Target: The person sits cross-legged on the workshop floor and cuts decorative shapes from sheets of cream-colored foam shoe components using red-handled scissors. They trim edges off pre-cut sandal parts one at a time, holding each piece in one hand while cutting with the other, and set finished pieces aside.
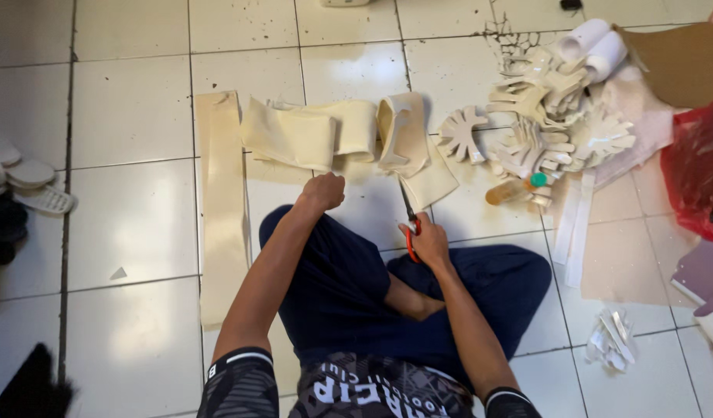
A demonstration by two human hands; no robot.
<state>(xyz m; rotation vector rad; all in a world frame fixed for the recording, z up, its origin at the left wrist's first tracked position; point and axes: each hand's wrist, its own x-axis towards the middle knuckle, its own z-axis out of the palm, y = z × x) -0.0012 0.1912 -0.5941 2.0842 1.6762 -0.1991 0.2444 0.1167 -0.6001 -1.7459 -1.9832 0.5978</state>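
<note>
Head view: right hand clamped on scissors, left hand fisted pinning cream sheet, probably; slack sheet could skew the cut.

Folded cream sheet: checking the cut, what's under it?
Under the folded cream sheet, white floor tiles and the scissors blade tips show; the floor directly beneath is covered.

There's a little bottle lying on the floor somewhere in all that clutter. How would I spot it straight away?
Start at the heap of cream cut-out shapes on the white tiled floor, to the right of the person's right hand and its orange-handled scissors. At the heap's lower edge lies the small bottle on its side. Its amber body and green cap are the only such colours among the pale pieces.
</note>
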